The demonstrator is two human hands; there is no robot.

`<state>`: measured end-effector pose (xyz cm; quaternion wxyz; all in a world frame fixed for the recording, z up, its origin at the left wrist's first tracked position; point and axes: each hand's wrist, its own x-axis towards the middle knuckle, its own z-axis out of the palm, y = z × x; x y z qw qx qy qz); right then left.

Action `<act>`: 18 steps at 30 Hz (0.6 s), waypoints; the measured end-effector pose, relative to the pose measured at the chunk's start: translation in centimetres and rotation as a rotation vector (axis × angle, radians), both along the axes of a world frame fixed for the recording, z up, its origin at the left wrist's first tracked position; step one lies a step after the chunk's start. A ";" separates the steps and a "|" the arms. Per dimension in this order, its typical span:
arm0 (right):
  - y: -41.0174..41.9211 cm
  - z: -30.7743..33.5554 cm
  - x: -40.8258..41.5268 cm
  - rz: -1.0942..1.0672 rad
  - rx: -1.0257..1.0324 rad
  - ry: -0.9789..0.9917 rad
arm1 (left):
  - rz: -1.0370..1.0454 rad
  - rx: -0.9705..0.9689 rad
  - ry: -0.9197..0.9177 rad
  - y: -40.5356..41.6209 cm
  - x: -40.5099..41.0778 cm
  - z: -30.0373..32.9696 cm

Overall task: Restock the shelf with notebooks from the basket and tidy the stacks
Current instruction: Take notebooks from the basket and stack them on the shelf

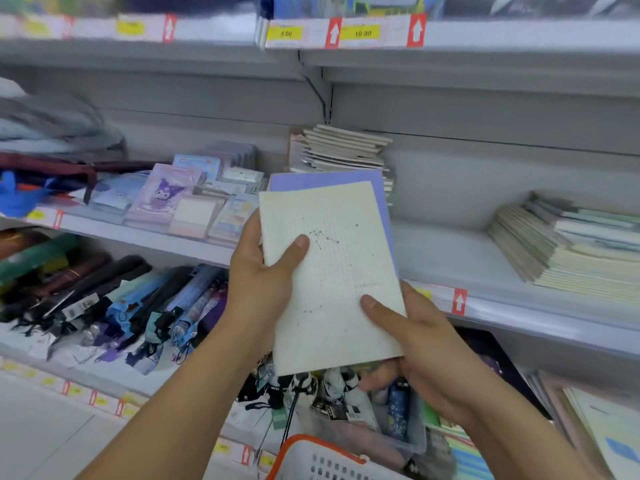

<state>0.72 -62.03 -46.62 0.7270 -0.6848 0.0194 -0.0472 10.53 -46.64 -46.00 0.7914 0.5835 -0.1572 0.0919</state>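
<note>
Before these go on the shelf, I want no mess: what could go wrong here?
1. The cream grid notebook lies loose over the purple notebook; held by left hand and right hand, either could slip.
2. The rear stack is already splayed; adding to it untidied may topple it.

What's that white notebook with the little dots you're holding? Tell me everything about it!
The white notebook has a pale cream cover printed with a fine grid and small dark dots joined by thin lines, like a star pattern. It looks like paper or thin card. It is held up in front of the shelf, tilted slightly, on top of a purple notebook behind it. The left hand grips its left edge, thumb on the cover; the right hand holds its lower right corner.
</note>
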 end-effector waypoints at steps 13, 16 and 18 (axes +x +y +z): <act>-6.1 17.4 19.3 -0.142 0.433 -0.017 | -0.183 -0.011 0.170 0.7 1.2 1.4; -6.1 19.1 22.1 -0.139 0.283 0.021 | -0.162 0.035 0.205 0.5 1.8 0.4; -5.4 19.2 21.9 -0.149 0.107 -0.012 | -0.138 0.055 0.233 0.6 2.2 0.1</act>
